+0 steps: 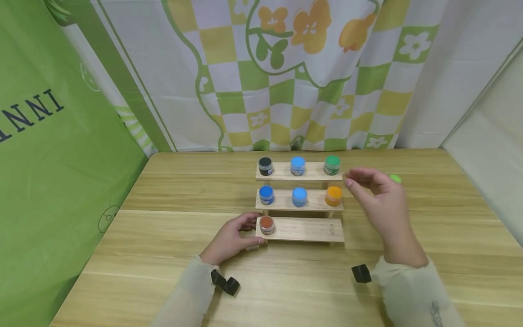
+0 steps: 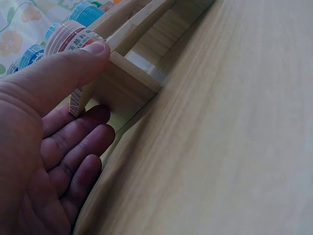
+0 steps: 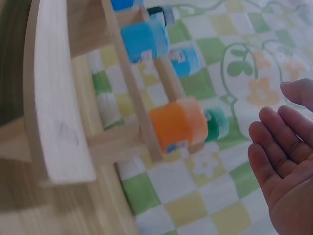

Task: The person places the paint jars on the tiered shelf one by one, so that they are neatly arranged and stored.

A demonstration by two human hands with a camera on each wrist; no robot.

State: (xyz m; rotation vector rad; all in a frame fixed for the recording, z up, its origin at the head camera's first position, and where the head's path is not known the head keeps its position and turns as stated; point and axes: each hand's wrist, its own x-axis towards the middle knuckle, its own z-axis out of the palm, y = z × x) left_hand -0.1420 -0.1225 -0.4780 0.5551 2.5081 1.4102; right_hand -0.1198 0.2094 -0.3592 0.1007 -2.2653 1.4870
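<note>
A three-step wooden display rack (image 1: 304,229) stands on the table, bearing small paint jars. My left hand (image 1: 230,238) holds the left end of its lowest step, thumb at the front edge and fingers behind and under the board (image 2: 76,100). Just by that thumb sits a reddish-brown jar (image 1: 267,225). An orange jar (image 1: 333,196) and two blue ones share the middle step; black, light blue and green (image 1: 332,165) jars line the top. My right hand (image 1: 382,197) hovers empty right of the upper steps, fingers loosely bent, apart from the orange jar (image 3: 176,125).
A light green lid (image 1: 395,178) shows behind my right hand, partly hidden by it. The wooden table (image 1: 171,190) meets a patterned curtain (image 1: 302,91) at its back edge. Green cloth (image 1: 61,159) hangs along the left side.
</note>
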